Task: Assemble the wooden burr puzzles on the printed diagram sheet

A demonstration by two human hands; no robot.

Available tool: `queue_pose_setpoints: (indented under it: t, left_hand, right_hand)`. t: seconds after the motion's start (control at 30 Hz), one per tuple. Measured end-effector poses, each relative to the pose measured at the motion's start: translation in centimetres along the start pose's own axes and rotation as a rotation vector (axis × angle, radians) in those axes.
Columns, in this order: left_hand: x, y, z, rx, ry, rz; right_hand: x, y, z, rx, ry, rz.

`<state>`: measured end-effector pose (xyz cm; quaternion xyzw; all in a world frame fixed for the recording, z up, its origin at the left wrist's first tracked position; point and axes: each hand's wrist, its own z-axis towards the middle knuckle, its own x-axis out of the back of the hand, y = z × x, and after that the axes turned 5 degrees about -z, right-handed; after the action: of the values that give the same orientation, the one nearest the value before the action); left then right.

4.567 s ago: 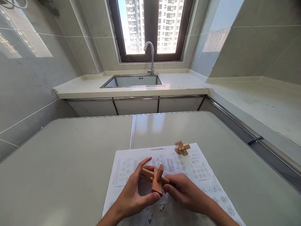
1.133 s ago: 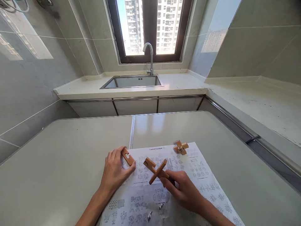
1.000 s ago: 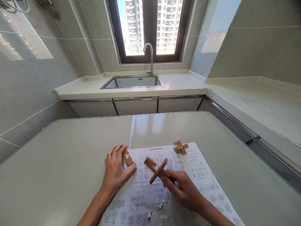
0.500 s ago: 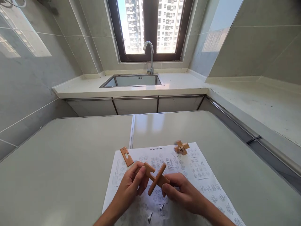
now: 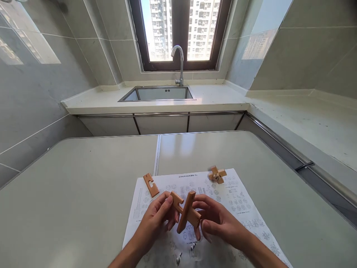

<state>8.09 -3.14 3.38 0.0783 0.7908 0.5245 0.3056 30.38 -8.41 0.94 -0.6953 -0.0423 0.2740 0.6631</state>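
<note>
My left hand (image 5: 157,213) is closed on one end of two interlocked wooden puzzle pieces, pinching a flat notched piece (image 5: 176,201) between thumb and fingers. A second wooden piece (image 5: 186,213) crosses it at an angle, both held above the printed sheet. Around the other end is my right hand (image 5: 216,219), its thumb apart from the wood and its fingers loosely spread; whether a fingertip touches the back is hidden. Beyond my left hand, a loose slotted wooden piece (image 5: 151,185) lies at the sheet's upper left edge.
An assembled wooden cross-shaped puzzle (image 5: 217,175) sits at the sheet's upper right. The printed paper sheet (image 5: 240,201) with diagrams lies on the pale table (image 5: 83,193). Further back are a counter with a sink (image 5: 164,99), a faucet (image 5: 181,67) and a window.
My right thumb and fingers have come away from the wooden pieces and spread. The crossing piece has turned, showing more of its broad side. My left hand keeps its hold.
</note>
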Motion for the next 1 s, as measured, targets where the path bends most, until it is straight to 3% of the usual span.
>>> queue_pose_setpoints:
  t: [0.2, 0.6, 1.0]
  left_hand:
    - [0.0, -0.2, 0.1, 0.016, -0.061, -0.002]
    - [0.1, -0.6, 0.3, -0.005, -0.057, -0.005]
    - [0.2, -0.7, 0.3, -0.009, -0.020, -0.016]
  right_hand:
    - [-0.1, 0.5, 0.2, 0.022, 0.003, 0.015]
    - [0.3, 1.1, -0.1, -0.045, 0.208, 0.016]
    - [0.5, 1.1, -0.2, -0.048, 0.200, 0.077]
